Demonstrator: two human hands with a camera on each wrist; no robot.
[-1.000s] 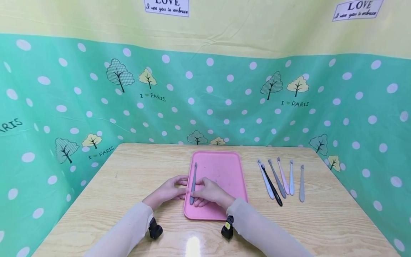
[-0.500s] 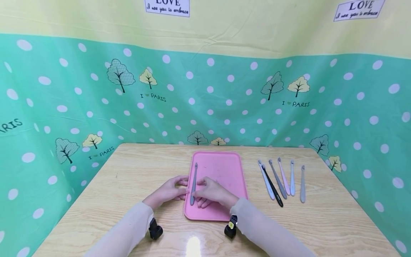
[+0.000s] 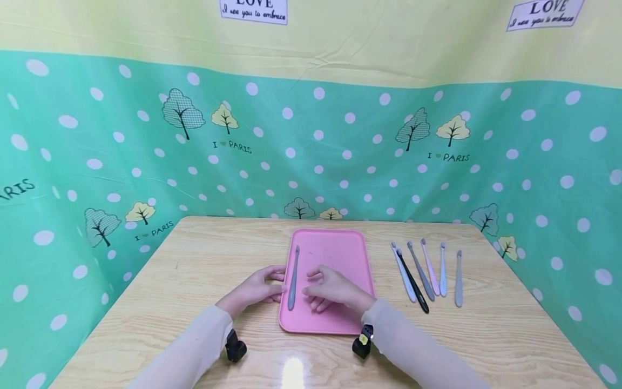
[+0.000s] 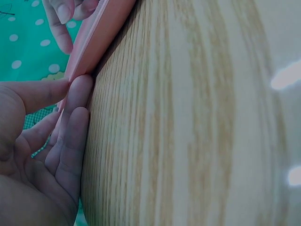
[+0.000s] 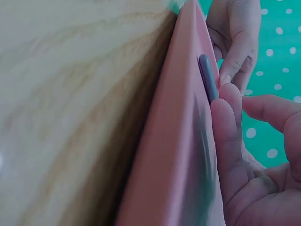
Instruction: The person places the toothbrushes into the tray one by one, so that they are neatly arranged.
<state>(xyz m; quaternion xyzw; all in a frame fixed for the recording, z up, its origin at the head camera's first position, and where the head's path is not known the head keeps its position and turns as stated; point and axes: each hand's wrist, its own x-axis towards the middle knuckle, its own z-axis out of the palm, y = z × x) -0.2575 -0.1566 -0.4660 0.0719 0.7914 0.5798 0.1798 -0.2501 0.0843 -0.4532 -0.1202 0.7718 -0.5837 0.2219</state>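
Observation:
A grey toothbrush (image 3: 293,286) lies lengthwise along the left side of the pink tray (image 3: 340,319), its head toward the far end. My left hand (image 3: 255,289) is at the tray's left edge, and in the left wrist view its thumb and fingers (image 4: 77,94) pinch the rim. Over the tray, just right of the toothbrush, hovers my right hand (image 3: 335,289), its fingers loosely bent with nothing between them. The right wrist view shows the handle end of the toothbrush (image 5: 208,77) past the right fingertips (image 5: 223,110).
Right of the tray, several toothbrushes lie on the wooden table (image 3: 214,237): a light blue one (image 3: 404,278), a black one (image 3: 413,283), a pink one (image 3: 430,270) and grey ones, one (image 3: 459,281) farthest right. A polka-dot curtain (image 3: 316,146) hangs behind the table.
My right hand has let go of the grey toothbrush and drawn away to the right. The toothbrush stays in the tray, and my left hand has not moved.

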